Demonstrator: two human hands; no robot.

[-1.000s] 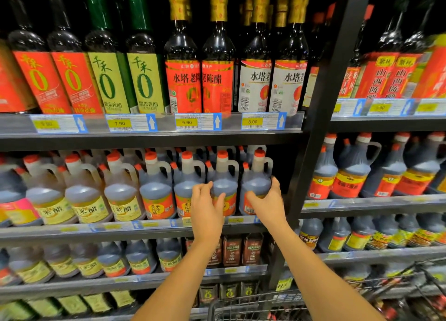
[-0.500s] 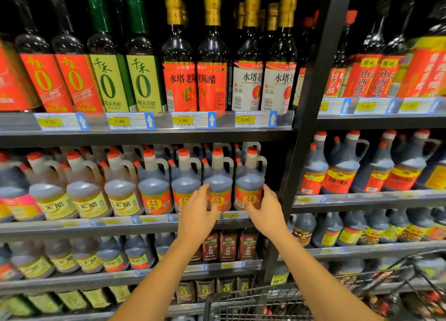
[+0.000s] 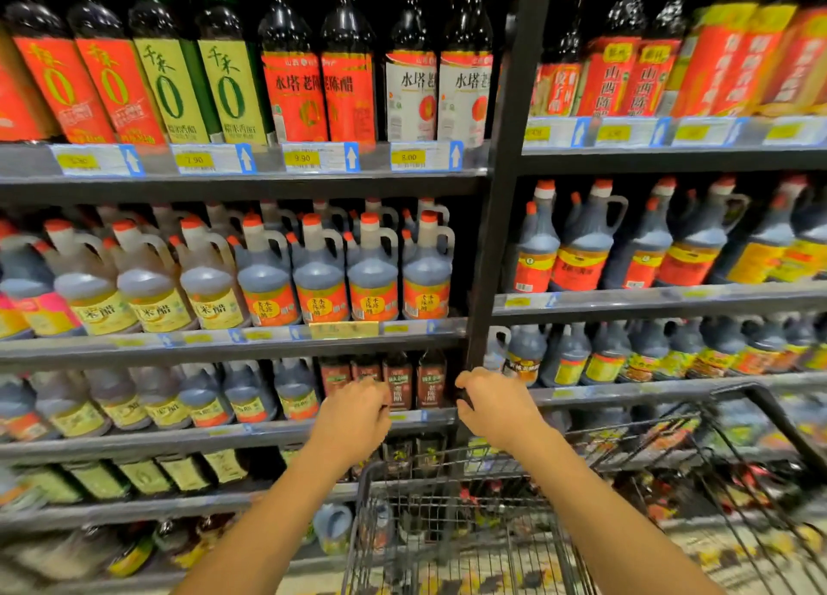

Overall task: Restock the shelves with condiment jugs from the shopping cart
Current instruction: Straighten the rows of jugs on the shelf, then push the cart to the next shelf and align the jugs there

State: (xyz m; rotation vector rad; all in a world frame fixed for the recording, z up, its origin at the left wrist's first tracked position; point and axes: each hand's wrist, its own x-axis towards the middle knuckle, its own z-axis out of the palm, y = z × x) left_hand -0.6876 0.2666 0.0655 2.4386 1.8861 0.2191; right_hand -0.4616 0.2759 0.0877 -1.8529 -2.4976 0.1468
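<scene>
Head view: left grip [image 3: 353,420], right grip [image 3: 496,409] loosely curled, empty, near cart [image 3: 447,532]; jugs [image 3: 373,277] fill shelf [image 3: 134,348].

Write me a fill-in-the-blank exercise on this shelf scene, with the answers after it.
1. The front row of orange-label jugs counts ____ jugs.
2. The price tag under the red-label bottles reads ____.
3. The arrows on the price tags point ____.
4. At the bottom of the view stands a wire shopping ____.

Missing words: four; 9.90; up; cart.
</scene>
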